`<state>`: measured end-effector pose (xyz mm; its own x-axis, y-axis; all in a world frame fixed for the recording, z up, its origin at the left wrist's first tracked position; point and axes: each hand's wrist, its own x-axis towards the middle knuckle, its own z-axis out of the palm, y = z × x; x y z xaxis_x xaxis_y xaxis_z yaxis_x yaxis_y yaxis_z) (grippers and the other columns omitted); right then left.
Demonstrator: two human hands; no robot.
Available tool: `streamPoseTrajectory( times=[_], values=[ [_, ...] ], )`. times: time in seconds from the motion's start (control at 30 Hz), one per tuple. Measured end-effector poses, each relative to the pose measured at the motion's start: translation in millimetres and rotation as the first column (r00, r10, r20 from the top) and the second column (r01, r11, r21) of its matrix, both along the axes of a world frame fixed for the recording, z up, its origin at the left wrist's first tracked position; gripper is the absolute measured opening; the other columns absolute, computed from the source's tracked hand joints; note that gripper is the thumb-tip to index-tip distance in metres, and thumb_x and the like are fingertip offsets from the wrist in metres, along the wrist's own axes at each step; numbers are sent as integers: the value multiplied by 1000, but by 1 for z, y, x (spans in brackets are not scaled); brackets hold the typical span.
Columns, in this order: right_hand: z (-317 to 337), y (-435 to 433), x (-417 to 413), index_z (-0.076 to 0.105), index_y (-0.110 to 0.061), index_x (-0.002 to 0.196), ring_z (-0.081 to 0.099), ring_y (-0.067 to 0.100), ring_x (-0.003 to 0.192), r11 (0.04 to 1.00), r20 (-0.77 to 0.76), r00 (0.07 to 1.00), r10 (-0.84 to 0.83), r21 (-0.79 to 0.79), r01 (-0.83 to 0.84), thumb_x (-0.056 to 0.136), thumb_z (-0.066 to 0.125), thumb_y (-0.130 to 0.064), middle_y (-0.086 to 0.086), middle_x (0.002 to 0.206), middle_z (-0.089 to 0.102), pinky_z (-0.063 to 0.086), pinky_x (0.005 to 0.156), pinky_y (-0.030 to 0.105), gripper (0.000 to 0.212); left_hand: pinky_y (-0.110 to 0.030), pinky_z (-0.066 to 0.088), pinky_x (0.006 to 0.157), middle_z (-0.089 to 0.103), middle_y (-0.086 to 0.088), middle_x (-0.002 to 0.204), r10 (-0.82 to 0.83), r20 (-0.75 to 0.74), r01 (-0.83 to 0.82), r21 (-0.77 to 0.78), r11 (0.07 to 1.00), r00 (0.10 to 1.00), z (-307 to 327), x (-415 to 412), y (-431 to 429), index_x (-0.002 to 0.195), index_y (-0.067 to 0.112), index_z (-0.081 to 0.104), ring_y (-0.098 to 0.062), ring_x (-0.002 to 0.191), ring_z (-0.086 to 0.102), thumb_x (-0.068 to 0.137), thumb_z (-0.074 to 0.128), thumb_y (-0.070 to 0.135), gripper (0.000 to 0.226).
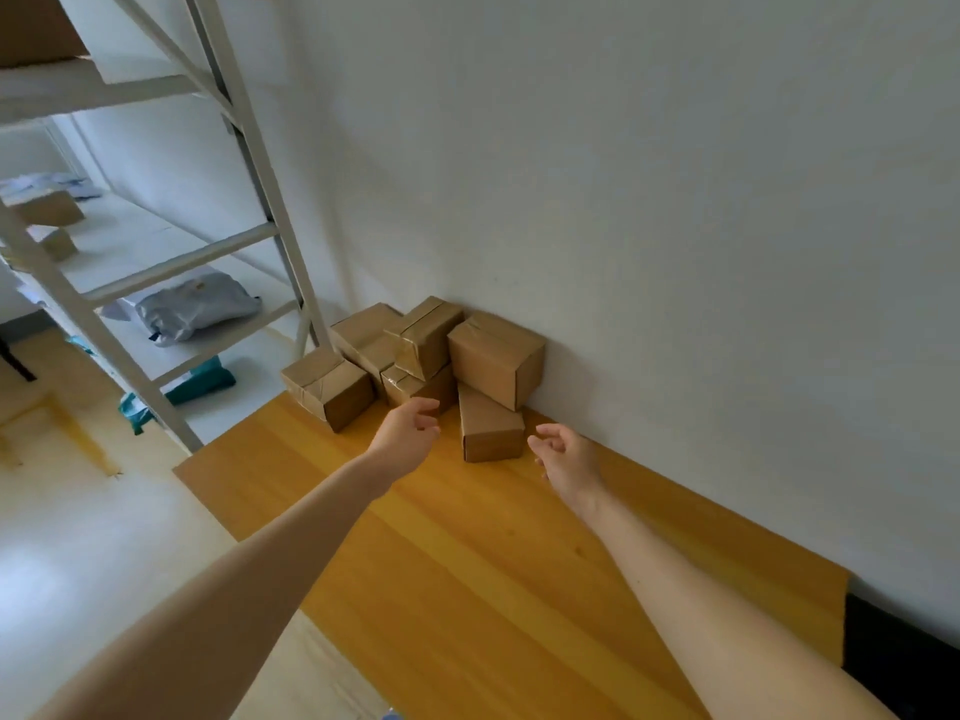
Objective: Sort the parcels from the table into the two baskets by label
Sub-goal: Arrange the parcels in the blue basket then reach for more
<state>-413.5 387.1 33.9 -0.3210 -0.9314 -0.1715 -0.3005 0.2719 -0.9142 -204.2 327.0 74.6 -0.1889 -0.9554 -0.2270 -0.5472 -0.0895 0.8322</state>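
Several brown cardboard parcels are piled against the white wall at the far end of the wooden table [493,589]. The nearest parcel [491,426] lies alone in front of the pile, between my two hands. A larger parcel [493,358] leans on the wall behind it, and another parcel [327,387] sits at the table's far left corner. My left hand [408,433] hovers just left of the nearest parcel, fingers spread and empty. My right hand [566,459] is just right of it, fingers curled apart, holding nothing. No labels or baskets are visible.
A white metal shelf rack [249,148] stands left of the table, holding a grey mailer bag [195,309], teal bags [197,384] and small boxes [49,207]. The white wall [675,252] bounds the table's right side. A dark object [898,657] sits at the table's near right end.
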Motion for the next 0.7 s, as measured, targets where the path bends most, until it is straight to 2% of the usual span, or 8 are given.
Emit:
streamPoseTrajectory(
  times=[0.1,0.2,0.33,0.5,0.6,0.63,0.7],
  values=[
    [-7,-27,8,54,-15,126,59,19,105,998,10,998,-61,26,60,98,54,-29,3,112,59,50,87,30,31,-42,46,103,53,-6,133,-37,-33,39,41,998,999,-9,-3,-45,141,21,43,-21,120,52,98,48,8,45],
    [-10,-51,13,54,-17,125,59,18,103,990,21,992,-124,64,122,97,56,-30,1,108,59,51,90,33,31,-43,46,104,51,-5,136,-67,-67,73,99,992,996,-17,-8,-87,143,21,40,-22,123,51,98,50,10,47],
    [-12,-80,15,54,-18,125,59,18,104,969,40,973,-226,109,220,96,58,-31,0,108,59,51,95,40,32,-40,48,100,49,-6,136,-50,-146,77,192,978,988,-26,-20,-133,145,20,36,-20,116,52,100,48,17,47],
    [-20,-110,14,54,-20,127,57,15,105,940,2,952,-306,160,301,93,61,-34,-6,108,57,50,97,40,38,-45,39,110,35,-7,151,-89,-157,133,295,946,984,-49,-34,-170,151,20,24,-25,136,38,98,46,6,60],
    [-27,-124,15,52,-20,130,56,15,111,925,-1,942,-335,189,329,91,65,-31,-3,119,57,49,98,37,43,-35,44,96,38,-8,148,-134,-105,161,309,937,985,-62,-41,-184,153,18,16,-23,123,45,97,42,3,64],
    [-30,-129,15,51,-19,132,55,15,112,922,0,940,-341,197,334,90,66,-29,-2,123,56,48,97,34,45,-32,42,89,41,-8,145,-142,-97,165,311,936,985,-66,-44,-188,153,18,15,-22,118,46,97,42,3,64],
    [-34,-137,17,48,-16,136,54,15,114,918,-1,938,-347,205,340,89,68,-25,0,130,54,45,96,29,51,-32,39,85,42,-9,142,-144,-84,164,324,932,986,-73,-48,-196,154,20,12,-24,117,46,97,42,4,66]
  ],
)
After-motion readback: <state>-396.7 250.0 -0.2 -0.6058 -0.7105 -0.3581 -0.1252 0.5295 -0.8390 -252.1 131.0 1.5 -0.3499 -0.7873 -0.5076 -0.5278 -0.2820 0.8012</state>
